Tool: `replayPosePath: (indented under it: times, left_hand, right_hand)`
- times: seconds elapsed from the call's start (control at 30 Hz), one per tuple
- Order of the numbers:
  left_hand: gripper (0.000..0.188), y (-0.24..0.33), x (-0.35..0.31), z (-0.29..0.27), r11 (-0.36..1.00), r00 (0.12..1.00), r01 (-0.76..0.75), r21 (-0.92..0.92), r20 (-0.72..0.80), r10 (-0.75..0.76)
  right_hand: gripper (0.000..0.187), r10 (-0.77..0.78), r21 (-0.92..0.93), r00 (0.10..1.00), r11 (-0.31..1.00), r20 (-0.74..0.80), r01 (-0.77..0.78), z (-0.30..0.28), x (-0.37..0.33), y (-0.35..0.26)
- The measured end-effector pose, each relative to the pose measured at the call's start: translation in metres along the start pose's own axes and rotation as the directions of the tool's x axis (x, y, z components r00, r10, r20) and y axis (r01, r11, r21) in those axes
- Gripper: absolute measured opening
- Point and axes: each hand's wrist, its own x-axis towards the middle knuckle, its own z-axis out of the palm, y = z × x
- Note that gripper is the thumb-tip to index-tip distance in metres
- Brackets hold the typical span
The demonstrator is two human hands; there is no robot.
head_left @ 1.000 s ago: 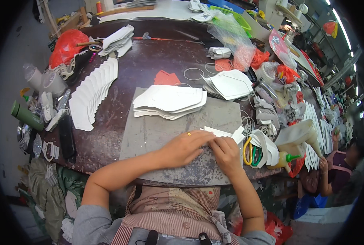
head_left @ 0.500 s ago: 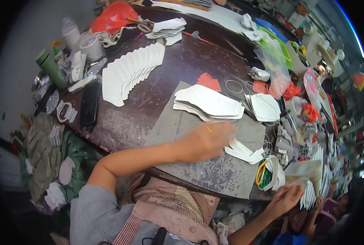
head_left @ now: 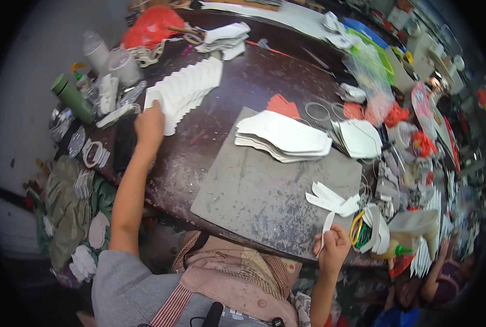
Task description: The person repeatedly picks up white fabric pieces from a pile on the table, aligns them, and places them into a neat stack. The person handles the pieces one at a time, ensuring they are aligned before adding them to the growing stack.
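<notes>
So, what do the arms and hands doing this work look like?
They're a person's, not a machine's. The left hand and right hand wear no gloves, and no cables run along them. The left sleeve is short and plain grey; the right one can't be made out.

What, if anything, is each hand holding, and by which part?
Right hand: a narrow white strip, by its lower part. Left hand: at the fanned white pieces; whether it grips one cannot be told.

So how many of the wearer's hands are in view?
2. The left hand is at the left end of the fanned white pieces; the right hand holds a narrow white strip near the gray board. Neither is hidden.
</notes>
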Motion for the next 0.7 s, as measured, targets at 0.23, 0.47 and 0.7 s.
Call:
replayPosePath:
  times: [0.23,0.47,0.7]
  left_hand:
    - [0.024,0.092,-0.115,-0.095,0.293,0.535,-0.829,-0.477,-0.52,0.666]
    - [0.031,0.115,-0.186,-0.087,0.166,0.472,-0.695,-0.699,-0.27,0.839]
    - [0.041,0.131,-0.201,-0.095,0.289,0.654,-0.559,-0.778,-0.199,0.73]
  right_hand:
    - [0.012,-0.021,0.252,0.996,0.968,0.084,-0.001,-0.015,0.01,0.0]
    - [0.018,0.24,-0.159,0.969,0.961,0.059,-0.228,0.014,-0.004,-0.049]
    - [0.016,0.287,-0.403,0.918,0.901,0.276,-0.16,0.079,0.001,-0.08]
